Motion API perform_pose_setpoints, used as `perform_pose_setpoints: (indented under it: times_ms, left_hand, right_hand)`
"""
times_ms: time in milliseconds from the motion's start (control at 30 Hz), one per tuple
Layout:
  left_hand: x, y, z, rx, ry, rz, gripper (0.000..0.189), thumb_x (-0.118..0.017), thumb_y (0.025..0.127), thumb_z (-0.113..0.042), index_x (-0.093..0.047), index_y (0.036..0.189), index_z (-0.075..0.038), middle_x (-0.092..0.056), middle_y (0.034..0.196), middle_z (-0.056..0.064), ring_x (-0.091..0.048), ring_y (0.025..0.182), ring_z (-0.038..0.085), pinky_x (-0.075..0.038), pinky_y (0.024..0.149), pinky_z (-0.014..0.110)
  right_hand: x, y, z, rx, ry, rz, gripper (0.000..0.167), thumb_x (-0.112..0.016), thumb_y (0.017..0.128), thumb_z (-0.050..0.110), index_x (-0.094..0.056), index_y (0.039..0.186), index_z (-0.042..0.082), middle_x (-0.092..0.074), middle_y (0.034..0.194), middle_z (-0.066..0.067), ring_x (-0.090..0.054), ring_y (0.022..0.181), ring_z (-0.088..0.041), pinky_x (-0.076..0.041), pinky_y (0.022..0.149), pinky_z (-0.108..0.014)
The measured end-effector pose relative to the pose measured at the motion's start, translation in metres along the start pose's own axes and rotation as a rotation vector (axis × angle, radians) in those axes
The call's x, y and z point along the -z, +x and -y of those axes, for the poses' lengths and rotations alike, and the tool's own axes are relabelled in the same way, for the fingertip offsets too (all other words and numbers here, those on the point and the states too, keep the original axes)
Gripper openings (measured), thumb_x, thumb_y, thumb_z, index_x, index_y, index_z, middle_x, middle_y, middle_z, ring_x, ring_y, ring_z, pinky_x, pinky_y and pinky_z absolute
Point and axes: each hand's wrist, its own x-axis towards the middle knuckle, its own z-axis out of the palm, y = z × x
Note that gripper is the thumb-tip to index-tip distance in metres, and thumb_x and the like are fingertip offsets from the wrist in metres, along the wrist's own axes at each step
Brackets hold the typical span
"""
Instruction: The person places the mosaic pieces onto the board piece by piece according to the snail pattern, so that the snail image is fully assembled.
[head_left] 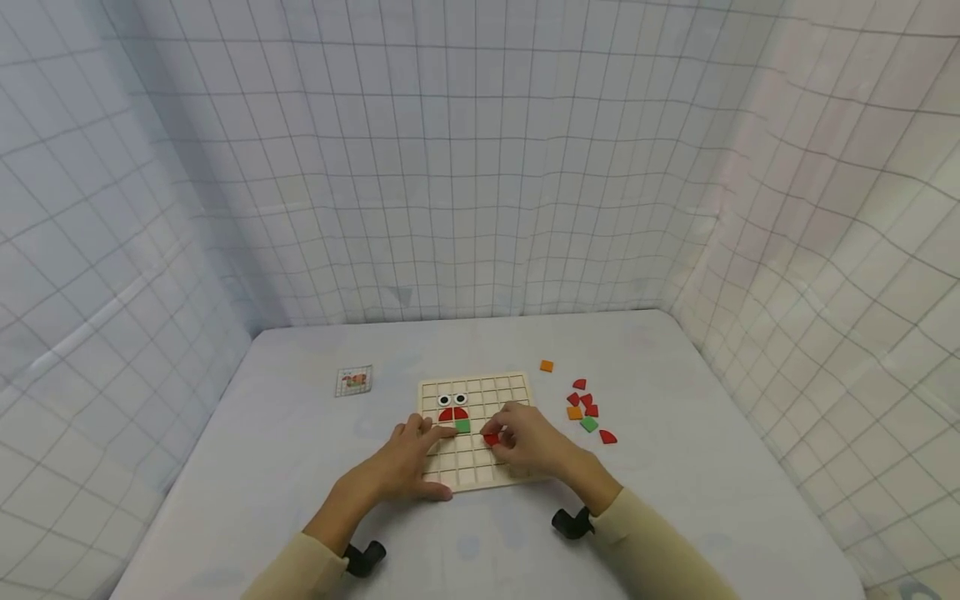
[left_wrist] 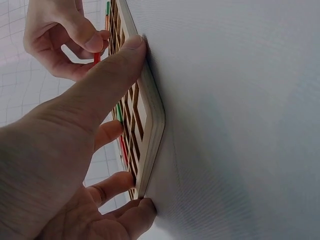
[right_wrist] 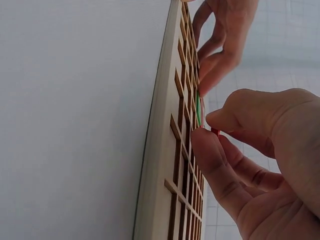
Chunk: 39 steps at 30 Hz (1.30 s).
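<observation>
A pale wooden grid board [head_left: 468, 475] lies on the table under both hands. My left hand [head_left: 405, 460] rests spread over its near left corner, thumb along the near edge. Its index finger touches a green square tile [head_left: 462, 426] set in the grid. Between thumb and fingers, my right hand [head_left: 531, 440] pinches a red quarter-circle tile [head_left: 491, 439] close over the middle of the board. Two round eye tiles [head_left: 452, 400] sit in the upper grid cells, with two red quarter-circle tiles [head_left: 453, 413] below them, above the green one.
Right of the board lie several loose red tiles [head_left: 608, 437], a green tile [head_left: 589, 424] and an orange square [head_left: 574, 412]. Another orange square [head_left: 547, 366] is farther back. A small picture card [head_left: 353, 381] lies at the left. Grid-patterned curtains [head_left: 480, 167] enclose the table.
</observation>
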Motion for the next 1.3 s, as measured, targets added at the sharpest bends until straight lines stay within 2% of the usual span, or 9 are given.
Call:
perform_pose_setpoints:
  times_ms: [133, 333, 500, 733, 967, 1300]
  left_hand:
    - [0.000, -0.001, 0.001, 0.010, -0.037, 0.009, 0.099, -0.105, 0.086, -0.048, -0.059, 0.169, -0.021, -0.050, 0.156, 0.021, -0.052, 0.133, 0.040, -0.055, 0.115, 0.068]
    - [0.001, -0.001, 0.000, 0.020, -0.028, 0.004, 0.098, -0.105, 0.086, -0.050, -0.059, 0.169, -0.026, -0.049, 0.157, 0.019, -0.052, 0.134, 0.038, -0.056, 0.114, 0.064]
    - [0.001, 0.001, 0.002, 0.002, -0.021, -0.002, 0.098, -0.105, 0.086, -0.050, -0.059, 0.169, -0.024, -0.048, 0.158, 0.020, -0.053, 0.133, 0.039, -0.056, 0.114, 0.064]
    - [-0.002, 0.002, 0.002, 0.003, -0.023, 0.001, 0.099, -0.105, 0.086, -0.050, -0.058, 0.169, -0.022, -0.047, 0.161, 0.023, -0.053, 0.138, 0.044, -0.055, 0.117, 0.068]
    - [0.003, -0.003, -0.001, -0.005, -0.046, -0.004, 0.096, -0.105, 0.087, -0.047, -0.058, 0.166, -0.019, -0.049, 0.156, 0.022, -0.054, 0.134, 0.042, -0.056, 0.114, 0.068]
    - [0.004, -0.004, 0.000, -0.019, -0.049, -0.008, 0.089, -0.104, 0.089, -0.047, -0.059, 0.160, -0.018, -0.049, 0.156, 0.022, -0.054, 0.132, 0.041, -0.055, 0.115, 0.067]
  right_hand:
    - [-0.008, 0.004, 0.003, 0.011, 0.015, 0.021, 0.023, -0.082, 0.104, 0.009, -0.085, 0.127, 0.013, -0.073, 0.112, 0.004, -0.062, 0.095, -0.007, -0.057, 0.084, -0.022]
    - [-0.013, 0.014, 0.009, 0.044, 0.011, 0.016, 0.015, -0.085, 0.106, 0.014, -0.085, 0.121, 0.015, -0.077, 0.108, 0.007, -0.065, 0.094, -0.003, -0.058, 0.086, -0.021]
    - [-0.014, 0.019, 0.014, 0.061, 0.026, 0.020, 0.010, -0.086, 0.105, 0.012, -0.089, 0.115, 0.013, -0.081, 0.106, 0.005, -0.066, 0.093, -0.001, -0.058, 0.084, -0.021]
    - [-0.016, 0.021, 0.016, 0.081, 0.029, 0.022, 0.008, -0.086, 0.107, 0.015, -0.092, 0.111, 0.013, -0.080, 0.110, 0.003, -0.065, 0.099, -0.005, -0.056, 0.085, -0.022]
    - [-0.020, 0.025, 0.018, 0.108, 0.002, 0.004, 0.010, -0.086, 0.107, 0.014, -0.093, 0.114, 0.012, -0.081, 0.112, 0.001, -0.069, 0.102, -0.007, -0.058, 0.087, -0.022]
    - [-0.024, 0.032, 0.022, 0.095, -0.013, -0.039, 0.007, -0.088, 0.104, 0.007, -0.094, 0.104, 0.010, -0.084, 0.103, -0.002, -0.069, 0.097, -0.009, -0.057, 0.083, -0.021]
